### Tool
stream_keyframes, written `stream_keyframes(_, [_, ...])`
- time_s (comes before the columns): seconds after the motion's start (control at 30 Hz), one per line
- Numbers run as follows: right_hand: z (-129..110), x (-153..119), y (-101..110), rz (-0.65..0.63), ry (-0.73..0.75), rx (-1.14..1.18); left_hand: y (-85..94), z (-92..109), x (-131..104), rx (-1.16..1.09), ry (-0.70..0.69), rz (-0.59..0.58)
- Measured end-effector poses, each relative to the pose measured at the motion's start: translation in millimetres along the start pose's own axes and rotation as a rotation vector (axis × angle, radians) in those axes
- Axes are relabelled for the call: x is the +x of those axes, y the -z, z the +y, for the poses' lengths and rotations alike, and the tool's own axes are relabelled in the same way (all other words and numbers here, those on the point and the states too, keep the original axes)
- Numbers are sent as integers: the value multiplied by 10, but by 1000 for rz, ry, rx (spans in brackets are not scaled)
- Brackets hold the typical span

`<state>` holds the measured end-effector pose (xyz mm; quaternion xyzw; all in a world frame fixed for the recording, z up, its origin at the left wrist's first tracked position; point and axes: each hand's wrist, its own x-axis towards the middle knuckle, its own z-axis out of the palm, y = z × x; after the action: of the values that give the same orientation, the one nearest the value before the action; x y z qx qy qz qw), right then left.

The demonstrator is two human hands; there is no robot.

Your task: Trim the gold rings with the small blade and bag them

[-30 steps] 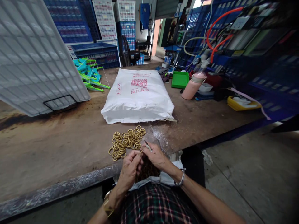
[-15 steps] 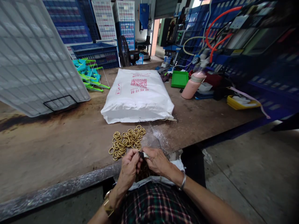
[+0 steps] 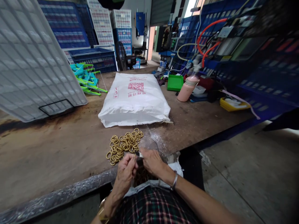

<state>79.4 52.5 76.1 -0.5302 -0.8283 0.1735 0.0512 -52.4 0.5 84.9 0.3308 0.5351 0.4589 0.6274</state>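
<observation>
My right hand [image 3: 153, 161] is closed around a small pale piece with a black end [image 3: 138, 154]; its kind I cannot make out. Right beside that black end, my left hand [image 3: 127, 169] is pinched shut, and its fingers hide what they grip. A heap of brass-coloured rings [image 3: 126, 143] lies on the table just beyond the hands. Below them, an open whitish bag or cloth [image 3: 149, 184] sits in my lap, with brownish contents that are too dark to name.
A white printed sack [image 3: 135, 102] lies behind the rings. At left leans a white plastic crate [image 3: 42, 62] near turquoise-and-green items [image 3: 87, 79]. To the right stand a pink bottle [image 3: 187, 90], a green tray [image 3: 175, 82] and a yellow tray [image 3: 234, 105]. The table edge [image 3: 58, 193] is plastic-wrapped.
The view has shifted slightly, so the whole scene sits a little further left. Both hands stay close together, with the fingertips still meeting at the black end.
</observation>
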Motion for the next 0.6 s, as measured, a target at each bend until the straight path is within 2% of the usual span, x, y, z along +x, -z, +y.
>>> stream_keyframes(0.07, [88, 99, 20, 47, -57, -4, -3, -1, -46, -14, 37, -71])
stream_keyframes(0.17, [247, 283, 87, 149, -91, 10, -27, -8, -80, -165, 104, -159])
stream_keyframes(0.3, [342, 529, 125, 279, -74, 104, -17, -30, -16, -355, 169, -128])
stream_keyframes(0.43, [294, 666, 95, 262, -50, 79, 46, -24, 43, -442, 212, -83])
stream_keyframes(0.6, [282, 669, 61, 220, -52, -13, 96, 2, 82, -583, 304, -127])
